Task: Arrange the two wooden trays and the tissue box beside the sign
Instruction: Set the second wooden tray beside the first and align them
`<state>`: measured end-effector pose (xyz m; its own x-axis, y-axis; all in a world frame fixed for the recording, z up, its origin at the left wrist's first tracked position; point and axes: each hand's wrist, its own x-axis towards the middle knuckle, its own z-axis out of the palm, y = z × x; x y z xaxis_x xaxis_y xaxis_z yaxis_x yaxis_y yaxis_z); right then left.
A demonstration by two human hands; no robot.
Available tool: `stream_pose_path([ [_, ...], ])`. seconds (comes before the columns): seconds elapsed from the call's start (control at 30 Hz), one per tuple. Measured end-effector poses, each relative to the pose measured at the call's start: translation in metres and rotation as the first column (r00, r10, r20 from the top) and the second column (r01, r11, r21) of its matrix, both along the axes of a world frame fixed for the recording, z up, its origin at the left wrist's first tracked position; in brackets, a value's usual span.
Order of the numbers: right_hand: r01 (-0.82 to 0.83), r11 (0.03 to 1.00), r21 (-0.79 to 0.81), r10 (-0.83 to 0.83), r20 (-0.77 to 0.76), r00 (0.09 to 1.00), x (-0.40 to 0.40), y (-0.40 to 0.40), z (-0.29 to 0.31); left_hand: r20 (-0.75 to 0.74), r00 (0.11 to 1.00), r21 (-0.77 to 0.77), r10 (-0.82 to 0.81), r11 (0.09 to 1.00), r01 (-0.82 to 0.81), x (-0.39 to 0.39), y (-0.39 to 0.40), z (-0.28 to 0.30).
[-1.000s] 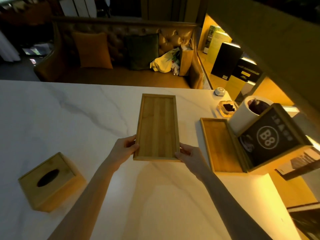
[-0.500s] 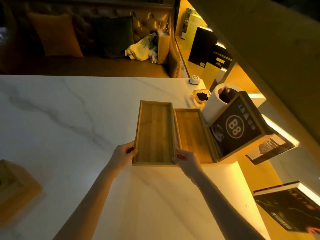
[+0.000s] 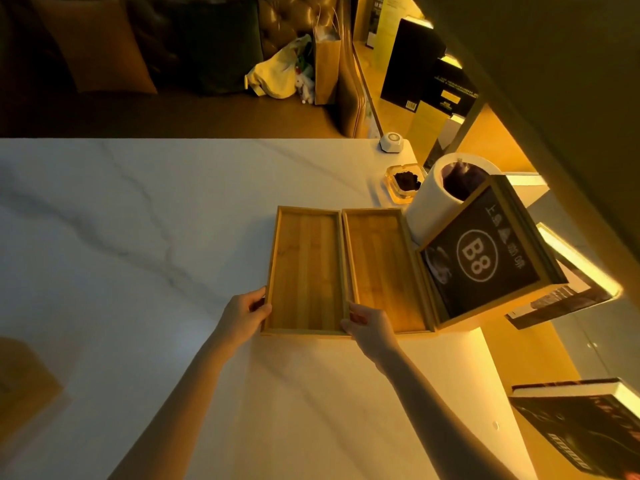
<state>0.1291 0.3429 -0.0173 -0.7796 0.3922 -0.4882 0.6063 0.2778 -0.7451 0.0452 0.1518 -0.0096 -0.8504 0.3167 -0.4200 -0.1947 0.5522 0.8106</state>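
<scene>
Tissue box, a pale wooden cube (image 3: pixel 24 372): only a dim corner shows at the near left edge of the white marble-veined surface (image 3: pixel 138 237), well apart from the rest, so that part of the job is prob. not yet done. Can't see its opening here.

Left hand (image 3: pixel 244 315) grips the near left corner of the left shallow rectangular bamboo tray (image 3: pixel 304 271), thumb over the rim, fingers (image 3: pixel 258 296) closed on the edge. Right hand (image 3: pixel 369 327) sits at the near end where the trays meet; its fingers (image 3: pixel 351 308) curl on the rim, though whether pinching or just resting on it I can't tell.

The right matching bamboo tray (image 3: pixel 381 268) lies flat, long side touching the left tray, near ends approx. level. Its far side sits against the wood-framed black "B8" sign (image 3: pixel 481 258), which leans tilted.

Judgement: both trays look placed beside the sign, side by side; what's left is letting go and bringing the box over.

Trays are empty, with lengthwise grain and low rims, and look light and rigid.

Behind the sign are a white cylinder bin (image 3: pixel 440 199), a glass ashtray w/ dark contents (image 3: pixel 403 183) and a small white gadget (image 3: pixel 391 143).
</scene>
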Motion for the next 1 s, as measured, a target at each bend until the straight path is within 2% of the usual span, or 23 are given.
stream_pose_path([
  [0.3, 0.004, 1.000, 0.028, -0.004, 0.002, 1.000, -0.007, -0.002, -0.007, 0.001, 1.000, -0.052, -0.014, 0.999, 0.014, -0.006, 0.004, -0.016],
  [0.47, -0.001, 0.989, 0.145, 0.000, 0.009, 1.000, -0.006, -0.007, -0.015, -0.046, 0.998, -0.112, -0.045, 0.993, 0.039, -0.005, 0.005, -0.026],
  [0.73, -0.045, 0.922, 0.384, 0.010, 0.094, 0.995, -0.002, -0.019, -0.022, -0.114, 0.992, -0.229, -0.049, 0.973, 0.022, -0.003, 0.011, -0.037],
  [0.87, -0.085, 0.893, 0.443, 0.031, 0.128, 0.991, 0.000, -0.024, -0.022, -0.121, 0.991, -0.236, -0.051, 0.972, 0.021, 0.000, 0.014, -0.037],
  [1.0, -0.081, 0.902, 0.423, 0.028, 0.130, 0.991, 0.002, -0.030, -0.023, -0.129, 0.990, -0.240, -0.053, 0.971, 0.021, 0.002, 0.015, -0.042],
])
